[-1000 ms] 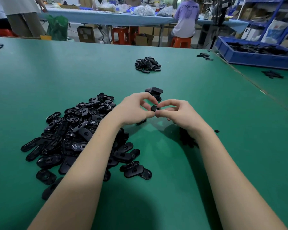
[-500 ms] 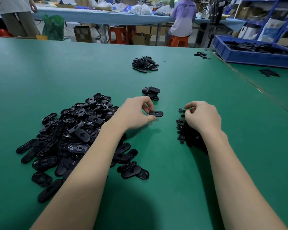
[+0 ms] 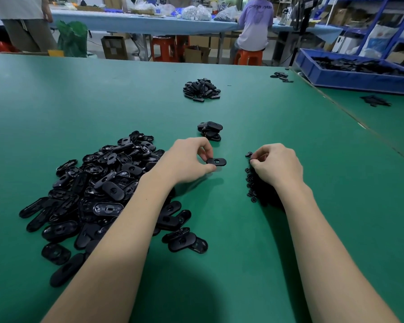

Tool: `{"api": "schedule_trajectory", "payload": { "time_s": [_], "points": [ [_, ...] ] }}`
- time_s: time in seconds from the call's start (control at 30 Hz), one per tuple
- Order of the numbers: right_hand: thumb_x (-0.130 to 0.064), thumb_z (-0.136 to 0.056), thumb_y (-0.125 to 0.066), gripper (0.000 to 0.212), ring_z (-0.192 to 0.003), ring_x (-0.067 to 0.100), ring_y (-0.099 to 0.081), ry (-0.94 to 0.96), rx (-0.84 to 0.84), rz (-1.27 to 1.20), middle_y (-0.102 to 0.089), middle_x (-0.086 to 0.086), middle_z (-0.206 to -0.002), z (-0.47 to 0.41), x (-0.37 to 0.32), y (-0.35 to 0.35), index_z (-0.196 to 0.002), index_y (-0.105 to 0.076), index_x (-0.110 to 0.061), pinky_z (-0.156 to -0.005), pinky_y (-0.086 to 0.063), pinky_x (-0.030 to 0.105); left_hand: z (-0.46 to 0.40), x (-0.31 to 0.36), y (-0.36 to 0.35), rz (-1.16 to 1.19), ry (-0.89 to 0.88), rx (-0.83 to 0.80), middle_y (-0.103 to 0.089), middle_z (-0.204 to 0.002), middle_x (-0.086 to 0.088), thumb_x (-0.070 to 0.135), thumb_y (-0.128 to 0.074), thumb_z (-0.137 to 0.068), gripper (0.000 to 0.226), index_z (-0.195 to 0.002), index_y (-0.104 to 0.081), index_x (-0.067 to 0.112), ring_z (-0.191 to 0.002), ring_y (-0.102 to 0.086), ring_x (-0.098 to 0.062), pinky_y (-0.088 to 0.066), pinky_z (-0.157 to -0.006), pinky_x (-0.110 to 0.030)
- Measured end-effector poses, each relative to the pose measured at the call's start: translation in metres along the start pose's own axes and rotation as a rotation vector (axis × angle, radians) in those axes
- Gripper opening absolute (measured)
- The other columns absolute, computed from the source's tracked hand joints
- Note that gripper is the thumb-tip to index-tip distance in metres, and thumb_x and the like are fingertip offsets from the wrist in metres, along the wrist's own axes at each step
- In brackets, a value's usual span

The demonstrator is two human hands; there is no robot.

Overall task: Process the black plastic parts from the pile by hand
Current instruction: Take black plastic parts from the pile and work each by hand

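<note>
Two hands are showing: the left hand (image 3: 187, 163) and the right hand (image 3: 276, 165). One oval black part (image 3: 216, 161) is sitting alone at centre frame. Four heaps of black parts are lying on the green table (image 3: 79, 101). One blue bin (image 3: 359, 75) is standing upper right.

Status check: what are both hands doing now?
Left hand pinches oval part. Right hand picking at small pieces. Nothing in between.

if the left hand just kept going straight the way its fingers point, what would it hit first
The left hand, pinching an oval part, points toward the right hand. Bare green table lies between them, so it would probably meet the right hand first, though depth is uncertain.
</note>
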State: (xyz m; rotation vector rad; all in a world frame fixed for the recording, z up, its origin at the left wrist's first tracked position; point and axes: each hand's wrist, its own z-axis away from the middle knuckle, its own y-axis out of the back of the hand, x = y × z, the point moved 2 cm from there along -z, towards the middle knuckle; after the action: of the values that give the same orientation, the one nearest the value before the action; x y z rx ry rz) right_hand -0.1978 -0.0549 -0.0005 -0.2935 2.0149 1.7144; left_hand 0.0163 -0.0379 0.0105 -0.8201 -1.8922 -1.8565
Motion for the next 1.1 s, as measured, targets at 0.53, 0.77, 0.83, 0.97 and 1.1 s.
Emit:
{"api": "schedule_trajectory", "payload": {
  "time_s": [0.53, 0.77, 0.83, 0.97, 1.1],
  "points": [
    [-0.019, -0.084, -0.080, 0.006, -0.057, 0.004, -0.053, 0.225, -0.286, -0.577, -0.068, -0.008, -0.070, 0.006, -0.023, 0.001, -0.083, -0.075, -0.021, -0.057, -0.041, 0.016, -0.003, -0.004, 0.000, 0.011, -0.031, 0.059, -0.067, -0.091, 0.017, 0.036, -0.082, -0.078, 0.022, -0.084, -0.061, 0.034, -0.069, -0.056, 0.003, -0.056, -0.086, -0.039],
    [-0.016, -0.083, -0.081, 0.006, -0.048, -0.004, -0.051, 0.250, -0.304, -0.550, -0.069, -0.013, -0.069, 0.009, -0.026, -0.001, -0.084, -0.080, -0.022, -0.049, -0.033, 0.006, -0.002, 0.000, 0.003, -0.016, -0.072, 0.085, -0.068, -0.090, 0.018, 0.036, -0.082, -0.076, 0.023, -0.083, -0.060, 0.038, -0.067, -0.062, -0.005, -0.056, -0.083, -0.041],
    [-0.018, -0.084, -0.080, 0.006, -0.050, -0.005, -0.053, 0.234, -0.300, -0.541, -0.067, -0.017, -0.062, 0.009, -0.025, -0.001, -0.084, -0.081, -0.023, -0.049, -0.034, 0.006, -0.002, 0.001, 0.004, -0.030, -0.085, 0.093, -0.067, -0.088, 0.018, 0.037, -0.082, -0.076, 0.023, -0.082, -0.060, 0.038, -0.064, -0.060, -0.001, -0.057, -0.082, -0.039],
    [-0.018, -0.086, -0.078, 0.007, -0.065, 0.003, -0.058, 0.181, -0.302, -0.585, -0.077, 0.001, -0.080, 0.009, -0.027, 0.001, -0.088, -0.079, -0.025, -0.063, -0.043, 0.019, -0.002, 0.003, 0.004, -0.055, -0.093, 0.115, -0.067, -0.088, 0.019, 0.040, -0.082, -0.077, 0.022, -0.082, -0.061, 0.040, -0.066, -0.060, 0.001, -0.055, -0.078, -0.033],
    [-0.021, -0.083, -0.082, 0.008, -0.074, 0.005, -0.064, 0.124, -0.317, -0.623, -0.079, -0.002, -0.085, 0.010, -0.028, 0.004, -0.089, -0.079, -0.025, -0.068, -0.044, 0.021, 0.001, 0.008, 0.005, -0.105, -0.143, 0.140, -0.064, -0.096, 0.017, 0.038, -0.080, -0.079, 0.021, -0.088, -0.061, 0.038, -0.075, -0.062, -0.006, -0.053, -0.077, -0.032]
  ]
}}
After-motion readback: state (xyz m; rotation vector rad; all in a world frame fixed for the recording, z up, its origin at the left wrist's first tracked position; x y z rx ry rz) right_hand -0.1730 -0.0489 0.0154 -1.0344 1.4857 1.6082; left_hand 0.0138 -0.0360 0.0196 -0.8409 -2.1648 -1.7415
